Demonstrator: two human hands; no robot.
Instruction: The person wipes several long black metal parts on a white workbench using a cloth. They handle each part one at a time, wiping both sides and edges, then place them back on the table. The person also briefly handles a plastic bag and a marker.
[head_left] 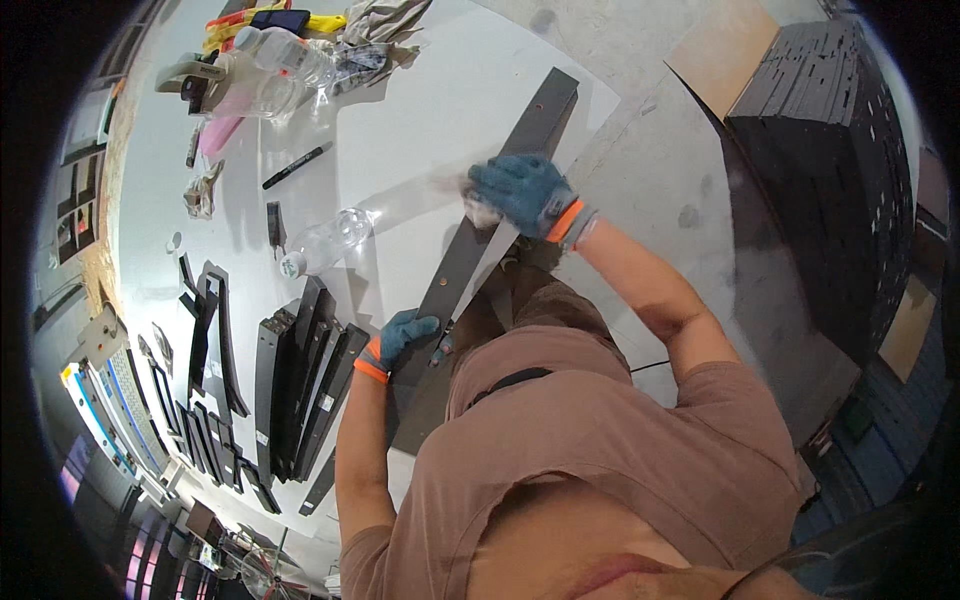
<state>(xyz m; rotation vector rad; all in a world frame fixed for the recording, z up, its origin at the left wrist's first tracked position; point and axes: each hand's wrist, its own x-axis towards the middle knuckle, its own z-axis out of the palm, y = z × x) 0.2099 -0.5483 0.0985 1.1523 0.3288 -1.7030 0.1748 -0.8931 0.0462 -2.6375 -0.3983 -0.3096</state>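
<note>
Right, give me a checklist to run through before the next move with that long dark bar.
1. Gloves on: ok, both hands are covered.
2. Left hand on the dark bar: ok, it holds the bar near its lower end.
3. Right hand grip: cannot tell; it is over the bar with a blurred pale wad beneath it.
4. Space beside the bar free of loose things: not ok, a clear plastic bottle lies there.
5. Bottle cap on: ok.
6. Black marker away from the bar: ok, it lies apart.
</note>
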